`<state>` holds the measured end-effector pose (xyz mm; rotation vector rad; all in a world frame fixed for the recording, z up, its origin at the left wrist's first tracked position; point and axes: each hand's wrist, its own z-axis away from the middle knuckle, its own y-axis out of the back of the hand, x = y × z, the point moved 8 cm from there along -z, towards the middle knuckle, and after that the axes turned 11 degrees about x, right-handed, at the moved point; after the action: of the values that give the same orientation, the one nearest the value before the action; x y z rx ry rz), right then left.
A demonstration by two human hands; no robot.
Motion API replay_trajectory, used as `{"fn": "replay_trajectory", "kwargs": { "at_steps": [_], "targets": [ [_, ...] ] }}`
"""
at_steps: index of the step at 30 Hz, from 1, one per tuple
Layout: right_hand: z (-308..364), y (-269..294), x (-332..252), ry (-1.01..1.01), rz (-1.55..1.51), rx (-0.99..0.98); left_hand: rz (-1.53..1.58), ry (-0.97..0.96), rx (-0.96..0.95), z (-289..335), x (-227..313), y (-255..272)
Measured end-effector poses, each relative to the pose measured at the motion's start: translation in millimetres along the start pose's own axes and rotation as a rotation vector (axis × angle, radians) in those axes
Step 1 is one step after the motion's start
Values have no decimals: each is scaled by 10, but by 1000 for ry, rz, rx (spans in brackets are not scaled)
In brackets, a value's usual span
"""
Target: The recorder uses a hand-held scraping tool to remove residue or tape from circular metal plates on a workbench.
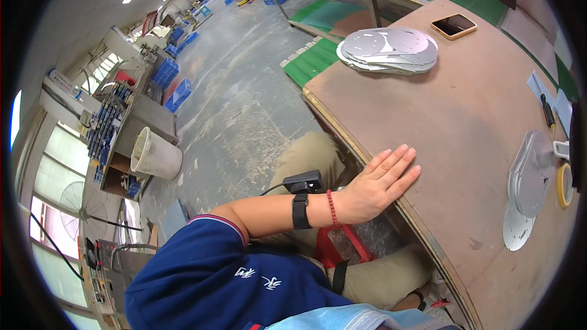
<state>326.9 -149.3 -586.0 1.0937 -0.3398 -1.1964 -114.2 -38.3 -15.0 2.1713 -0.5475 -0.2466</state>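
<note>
Brown tabletop (452, 116) beneath the outstretched left fingers (399, 164)

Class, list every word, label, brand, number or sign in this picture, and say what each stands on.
Navy shirt: white characters on its front, large enough to see but not copied here.
White fixture by the left-hand windows: printed lettering, too small and skewed to read.
Smartphone: dark screen, no text visible.
Stacked metal plates: no lettering can be made out.

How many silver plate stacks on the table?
2: the upper stack, left of the phone; the lower stack, left of the tape roll. Others may lie out of view.
</note>
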Motion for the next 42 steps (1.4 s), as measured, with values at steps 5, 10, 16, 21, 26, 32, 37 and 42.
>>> {"fn": "replay_trajectory", "kwargs": {
  "at_steps": [5, 10, 16, 21, 26, 32, 37, 42],
  "targets": [
    [37, 135, -4, -10, -25, 23, -1, -22, 57, -1, 19, 2],
    [96, 321, -17, -26, -86, 66, 5, -35, 74, 16, 18, -7],
    [297, 748, 60, -62, -236, 153, 47, -36, 105, 34, -18, -5],
    [671, 1414, 185, -93, -413, 284, 77, -49, 136, 57, -47, -24],
    [1336, 2401, 505, -111, -624, 476, 293, -62, -41, 104, -90, -23],
    [2653, 3876, 1224, -91, -936, 832, 541, -90, 79, 110, -155, 377],
    [3156, 5150, 1168, 159, -1243, 1074, 508, -40, 131, 136, -529, 847],
    [4013, 5861, -1175, 809, -1263, 1090, 569, -81, 190, -80, -553, 1046]
  ]
}}
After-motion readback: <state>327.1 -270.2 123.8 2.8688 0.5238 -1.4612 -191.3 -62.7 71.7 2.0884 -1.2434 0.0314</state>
